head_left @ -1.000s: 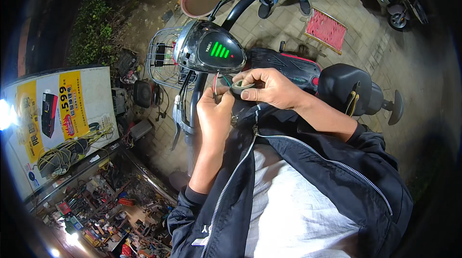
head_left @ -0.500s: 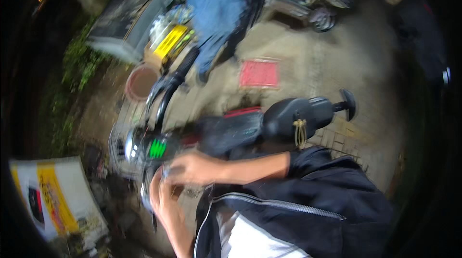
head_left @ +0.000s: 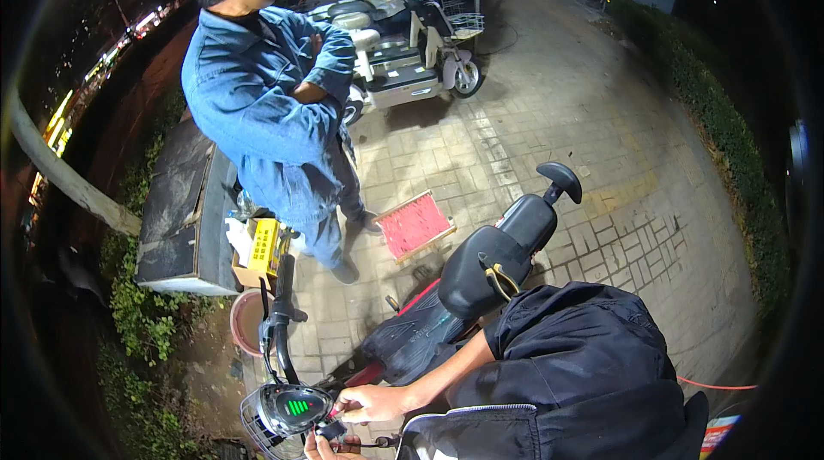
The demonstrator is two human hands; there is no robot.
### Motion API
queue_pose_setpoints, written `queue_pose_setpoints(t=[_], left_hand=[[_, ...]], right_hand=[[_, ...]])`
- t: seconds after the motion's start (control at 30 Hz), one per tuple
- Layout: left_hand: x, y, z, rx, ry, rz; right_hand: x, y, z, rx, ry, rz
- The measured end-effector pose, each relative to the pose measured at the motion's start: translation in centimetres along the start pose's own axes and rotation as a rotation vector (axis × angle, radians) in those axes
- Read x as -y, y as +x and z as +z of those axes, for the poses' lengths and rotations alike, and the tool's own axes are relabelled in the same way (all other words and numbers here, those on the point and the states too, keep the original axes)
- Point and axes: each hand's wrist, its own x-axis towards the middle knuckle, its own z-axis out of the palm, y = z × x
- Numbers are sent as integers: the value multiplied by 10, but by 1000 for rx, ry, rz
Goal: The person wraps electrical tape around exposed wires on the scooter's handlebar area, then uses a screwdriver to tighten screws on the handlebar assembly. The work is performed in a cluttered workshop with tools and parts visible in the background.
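An electric bike's dark display housing (head_left: 294,409) with green lit bars sits at the lower edge, a wire basket (head_left: 257,426) beside it and the handlebar (head_left: 281,348) above. My right hand (head_left: 369,402) has its fingers closed at small dark parts just right of the housing. My left hand (head_left: 328,446) is partly cut off below it, fingers pinched at the same parts, which I cannot make out clearly. The black seat (head_left: 468,267) and footboard (head_left: 399,340) extend to the right, with yellow-handled pliers (head_left: 500,280) hanging at the seat.
A person in blue denim (head_left: 257,117) stands with folded arms beside a grey cabinet (head_left: 172,220) and yellow box (head_left: 268,245). A red mat (head_left: 415,224) lies on the paving. Parked scooters (head_left: 399,69) stand behind; a hedge (head_left: 730,202) runs right; a basin (head_left: 246,333) is near the handlebar.
The view has swung upward, revealing the standing person and parked scooters. My hands and the bike now sit at the lower edge. My hands remain by the display housing.
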Motion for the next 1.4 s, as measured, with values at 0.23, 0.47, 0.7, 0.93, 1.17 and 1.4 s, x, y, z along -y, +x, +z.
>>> queue_pose_setpoints(t=[0.23, 0.47, 0.7, 0.93, 1.17, 1.4], left_hand=[[-56, -13, 6, 36, -1596, -1069], [-77, -23, -2, 83, -1510, -711], [-70, -7, -5, 151, -1365, -621], [-68, -4, -1, 210, -1728, -608], [-88, -5, 9, -54, -1753, -671], [-87, -3, 8, 60, -1705, -864]], right_hand=[[-6, 19, -12, 401, 22, -82], [14, -16, -47, 203, -204, -50], [44, -18, -40, 114, -464, -213], [55, -13, -38, 222, -607, -166], [59, -1, -34, 315, -1027, -323], [71, -42, -12, 618, -1008, -873]])
